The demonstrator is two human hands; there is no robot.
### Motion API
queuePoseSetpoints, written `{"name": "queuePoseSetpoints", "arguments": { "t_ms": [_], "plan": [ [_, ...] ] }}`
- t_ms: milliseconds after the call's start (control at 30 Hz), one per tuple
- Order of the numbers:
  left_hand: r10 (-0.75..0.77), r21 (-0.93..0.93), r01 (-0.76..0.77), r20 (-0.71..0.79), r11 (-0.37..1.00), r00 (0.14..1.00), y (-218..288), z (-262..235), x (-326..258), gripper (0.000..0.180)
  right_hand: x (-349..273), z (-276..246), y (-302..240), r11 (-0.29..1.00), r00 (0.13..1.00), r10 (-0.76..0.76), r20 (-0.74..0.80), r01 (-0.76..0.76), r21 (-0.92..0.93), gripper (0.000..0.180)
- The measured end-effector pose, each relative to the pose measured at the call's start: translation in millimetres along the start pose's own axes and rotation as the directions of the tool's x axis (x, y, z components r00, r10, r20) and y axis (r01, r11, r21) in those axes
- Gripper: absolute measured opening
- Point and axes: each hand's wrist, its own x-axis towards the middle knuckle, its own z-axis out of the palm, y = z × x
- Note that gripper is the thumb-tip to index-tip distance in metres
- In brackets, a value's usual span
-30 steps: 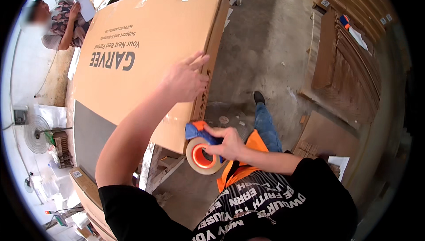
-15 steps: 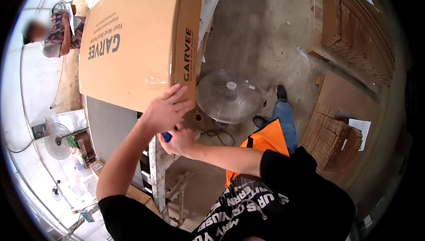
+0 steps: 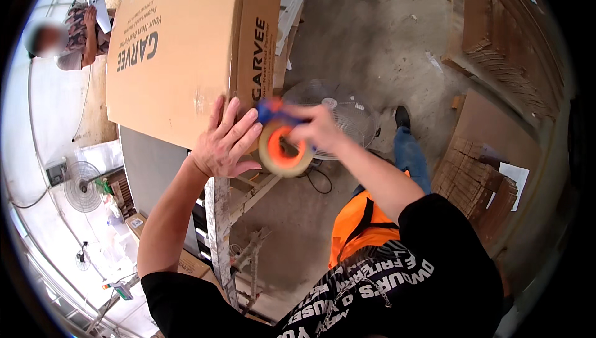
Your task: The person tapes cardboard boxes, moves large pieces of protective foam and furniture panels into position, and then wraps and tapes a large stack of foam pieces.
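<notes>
A large cardboard box (image 3: 180, 58) lies on a roller conveyor, its near corner toward me. My left hand (image 3: 226, 142) rests with fingers spread on that near end of the box, beside the edge. In my right hand (image 3: 320, 128) is a tape dispenser (image 3: 273, 112), blue with a large roll of tape on an orange core. It is blurred by motion and is held close to the box's right near corner, just right of my left fingertips. A strip of clear tape shows on the box's upper face near the edge.
The metal conveyor frame (image 3: 218, 226) runs below the box. A floor fan (image 3: 335, 111) stands right of it. Stacked flat cardboard (image 3: 462, 176) and brown panels (image 3: 509, 40) lie at the right. Another person (image 3: 84, 34) holds papers at the far left, near a wall fan (image 3: 84, 186).
My right hand has drawn back to the right and up, bringing the tape dispenser into full view. My left hand's fingers have spread and lie flatter against the box.
</notes>
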Motion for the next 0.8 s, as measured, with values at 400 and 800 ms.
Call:
{"name": "queuePoseSetpoints", "arguments": {
  "t_ms": [400,800],
  "plan": [
    [-0.056,0.077,0.057,-0.011,0.995,0.998,14,-4,3,0.014,-29,197,49,0.857,0.926,-0.261,-0.273,0.093,-0.506,0.022],
    [-0.381,0.41,0.131,0.62,0.903,0.686,44,-26,51,0.064,-20,-19,3,0.573,0.737,0.494,0.46,0.122,-0.811,0.047]
  ]
}}
